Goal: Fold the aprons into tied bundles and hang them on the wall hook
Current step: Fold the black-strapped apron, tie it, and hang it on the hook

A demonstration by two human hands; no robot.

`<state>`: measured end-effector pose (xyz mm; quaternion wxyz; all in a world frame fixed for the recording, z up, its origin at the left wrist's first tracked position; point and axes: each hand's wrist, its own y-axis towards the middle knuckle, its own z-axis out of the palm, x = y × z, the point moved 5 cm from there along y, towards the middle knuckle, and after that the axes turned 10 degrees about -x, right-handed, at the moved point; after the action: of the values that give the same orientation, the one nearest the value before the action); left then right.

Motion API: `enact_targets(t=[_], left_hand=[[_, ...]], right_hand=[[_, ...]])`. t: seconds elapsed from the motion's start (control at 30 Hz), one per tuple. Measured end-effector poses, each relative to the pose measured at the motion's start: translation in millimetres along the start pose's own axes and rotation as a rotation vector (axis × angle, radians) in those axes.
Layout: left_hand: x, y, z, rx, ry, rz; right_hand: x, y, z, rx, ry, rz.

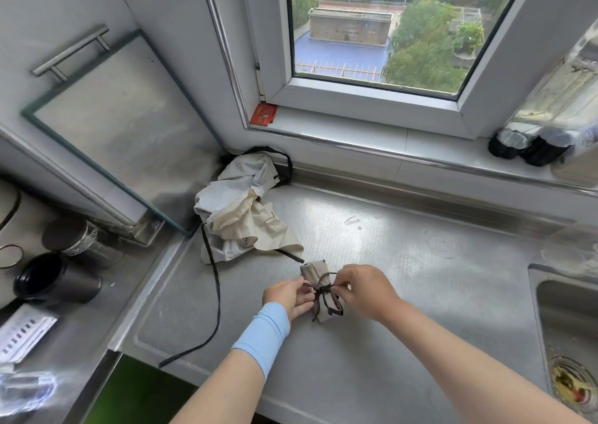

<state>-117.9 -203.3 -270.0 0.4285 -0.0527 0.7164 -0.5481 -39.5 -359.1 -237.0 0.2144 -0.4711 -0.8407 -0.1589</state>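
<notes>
While the left hand (287, 294) and right hand (359, 289) each pinch an end of the black tie (322, 289) at its waist, the folded apron bundle (311, 272) lies on the counter (404, 278), just on the person's side of the crumpled apron (246, 220), its long axis pointing toward that apron.

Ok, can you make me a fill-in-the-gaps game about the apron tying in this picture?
1. The left hand and right hand pinch a ____ strap knotted round the bundle.
2. The blue wristband is on the ____ arm.
3. The crumpled apron lies on the counter below the ____.
4. The sink is on the person's ____ side.
Missing words: black, left, window, right.
</notes>
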Motion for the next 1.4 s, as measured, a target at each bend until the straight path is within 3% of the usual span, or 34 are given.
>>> enact_targets(t=[0.07,0.17,0.27,0.47,0.67,0.87,1.03,1.4], left_hand=[[1.3,2.5,-4.7,-0.021,-0.002,0.027],[7.6,2.5,-3.9,0.016,-0.06,0.013],[9.9,2.2,1.1,0.084,-0.179,-0.023],[11.1,5.7,8.1,0.096,-0.32,-0.068],[0.6,10.1,13.2,-0.019,-0.159,0.087],[-17.5,19.8,7.2,-0.236,0.112,0.33],[-12.1,23.6,11.8,-0.168,-0.018,0.214],[-7.0,31.9,13.4,-0.148,-0.037,0.135]], right_hand=[[-12.0,-3.2,3.7,0.128,0.094,0.234],[-13.7,-9.6,13.7,0.227,0.596,0.581],[-11.6,-13.5,20.6,0.229,0.922,0.823],[-7.1,-20.0,33.2,0.374,1.14,1.139],[-13.0,-0.8,24.6,0.137,0.776,0.909],[-17.6,8.8,22.1,0.024,0.663,0.789],[-22.9,10.3,25.0,-0.015,0.633,0.801],[-26.5,3.8,34.6,0.015,0.732,0.941]])
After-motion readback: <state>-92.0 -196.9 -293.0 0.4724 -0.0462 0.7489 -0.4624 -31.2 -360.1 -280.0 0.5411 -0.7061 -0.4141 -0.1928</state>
